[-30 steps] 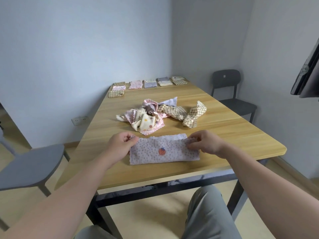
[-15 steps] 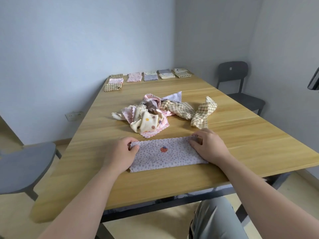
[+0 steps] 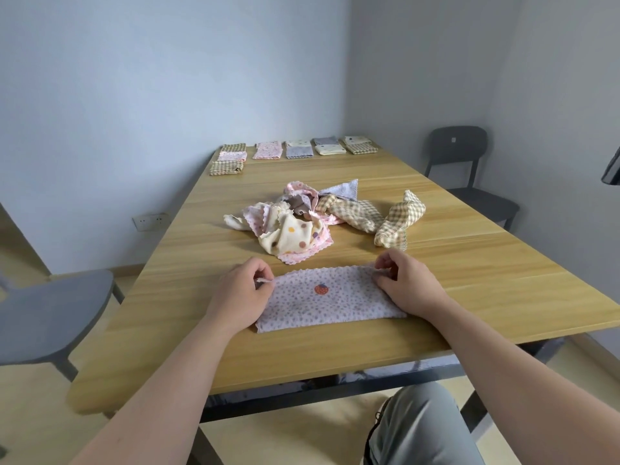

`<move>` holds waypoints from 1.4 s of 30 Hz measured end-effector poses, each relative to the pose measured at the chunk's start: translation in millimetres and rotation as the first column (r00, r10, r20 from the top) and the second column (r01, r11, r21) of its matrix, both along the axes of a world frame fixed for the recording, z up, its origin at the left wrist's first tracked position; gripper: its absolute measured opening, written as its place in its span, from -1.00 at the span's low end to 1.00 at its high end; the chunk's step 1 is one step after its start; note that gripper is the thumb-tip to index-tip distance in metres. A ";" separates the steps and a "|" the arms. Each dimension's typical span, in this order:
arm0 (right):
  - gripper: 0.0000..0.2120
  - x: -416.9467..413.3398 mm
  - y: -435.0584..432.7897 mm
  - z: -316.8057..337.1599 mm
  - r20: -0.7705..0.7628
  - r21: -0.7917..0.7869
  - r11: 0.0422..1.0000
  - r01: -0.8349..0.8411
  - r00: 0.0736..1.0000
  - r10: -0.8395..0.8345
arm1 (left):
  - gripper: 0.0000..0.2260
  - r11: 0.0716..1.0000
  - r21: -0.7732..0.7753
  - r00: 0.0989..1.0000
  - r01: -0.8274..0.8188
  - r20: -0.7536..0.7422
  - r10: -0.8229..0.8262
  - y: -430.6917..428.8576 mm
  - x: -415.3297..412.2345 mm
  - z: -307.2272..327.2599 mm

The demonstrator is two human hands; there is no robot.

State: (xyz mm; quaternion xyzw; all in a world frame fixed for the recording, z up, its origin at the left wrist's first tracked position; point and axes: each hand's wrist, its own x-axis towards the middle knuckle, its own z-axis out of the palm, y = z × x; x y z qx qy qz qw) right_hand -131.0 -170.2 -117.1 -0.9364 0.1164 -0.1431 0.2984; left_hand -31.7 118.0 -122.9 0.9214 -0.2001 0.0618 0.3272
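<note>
A lilac dotted cloth [image 3: 330, 302] with a small strawberry patch lies folded into a long strip near the front edge of the wooden table [image 3: 469, 270]. My left hand [image 3: 240, 295] pinches its far left corner between thumb and fingers. My right hand [image 3: 404, 285] pinches the far right corner, with the palm over the cloth's right end. Both corners are raised slightly off the table.
A heap of crumpled cloths [image 3: 295, 226] and two checked cloths [image 3: 399, 219] lie mid-table. Folded cloths [image 3: 298, 149] line the far edge. A grey chair [image 3: 50, 313] stands left, a dark chair [image 3: 469, 169] right. My knee [image 3: 419, 427] shows below.
The view has shifted slightly. Both hands, which lay on the ends of the cloth strip, now pinch its far corners and lift them a little.
</note>
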 end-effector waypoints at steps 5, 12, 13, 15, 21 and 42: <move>-0.57 0.0 1.8 3.7 -0.056 -0.022 0.999 -0.029 0.998 0.028 | -0.74 0.998 -0.021 0.998 0.058 -0.022 -0.058 1.3 -1.1 1.1; -0.61 8.5 -1.1 -0.3 -0.109 -0.066 0.998 0.006 0.994 -0.013 | -0.68 0.980 0.196 0.999 0.043 -0.006 -0.042 -3.3 2.0 -0.9; -0.58 8.3 -1.5 0.1 -0.099 -0.054 0.999 0.006 0.995 -0.011 | -0.69 0.980 0.193 0.999 0.043 0.002 -0.044 -2.9 2.8 -2.0; -0.61 7.3 -2.3 1.3 -0.081 -0.015 1.000 0.005 0.997 -0.006 | -0.75 0.986 0.161 0.999 0.049 0.005 -0.050 -1.9 2.2 -1.4; -0.85 1.5 -8.0 3.4 0.058 0.228 0.974 -0.014 0.998 0.001 | -0.89 0.975 -0.213 0.980 0.061 -0.174 -0.100 4.5 -2.5 5.9; -0.83 0.6 -9.8 2.3 0.096 0.380 0.923 -0.054 0.995 0.019 | -0.83 0.950 -0.313 0.970 0.009 -0.227 -0.084 7.2 -3.1 6.0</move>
